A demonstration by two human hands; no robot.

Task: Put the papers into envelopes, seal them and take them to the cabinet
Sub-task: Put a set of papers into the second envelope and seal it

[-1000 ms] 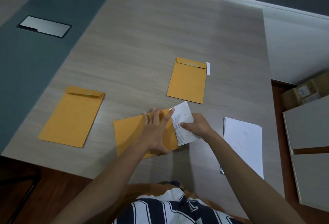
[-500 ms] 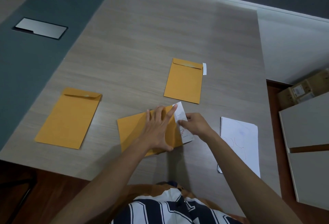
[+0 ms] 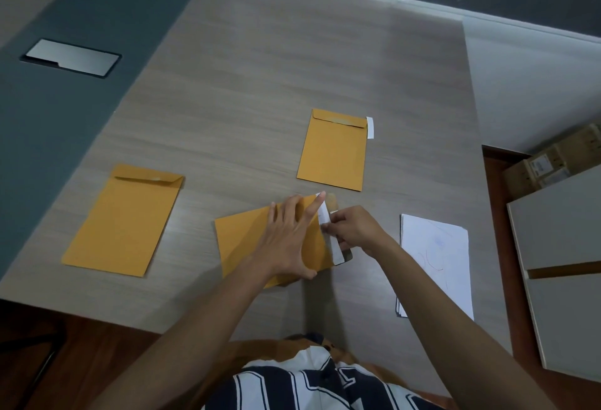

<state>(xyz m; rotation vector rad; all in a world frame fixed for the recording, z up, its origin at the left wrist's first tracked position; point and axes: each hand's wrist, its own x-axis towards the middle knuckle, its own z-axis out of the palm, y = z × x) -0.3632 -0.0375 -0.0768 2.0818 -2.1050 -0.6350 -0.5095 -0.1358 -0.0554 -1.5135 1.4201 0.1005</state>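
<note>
A yellow-brown envelope [image 3: 242, 242] lies sideways near the table's front edge, its mouth to the right. My left hand [image 3: 292, 237] presses flat on it with fingers spread. My right hand [image 3: 353, 229] pinches a white paper [image 3: 335, 248] at the mouth; only a narrow strip of it sticks out. Two more envelopes lie flap up: one at the left [image 3: 125, 219], one beyond the hands [image 3: 335, 149]. A stack of white papers [image 3: 435, 256] lies to the right.
A small white strip [image 3: 370, 127] sits beside the far envelope's flap. A metal cover plate [image 3: 71, 57] is set into the table's dark band at far left. White cabinet panels [image 3: 562, 266] and cardboard boxes [image 3: 553, 165] stand off the table's right edge.
The white paper has slid leftward, deeper into the envelope, pushed by my right hand; much less of it shows. My left hand has stayed pressed on the envelope.
</note>
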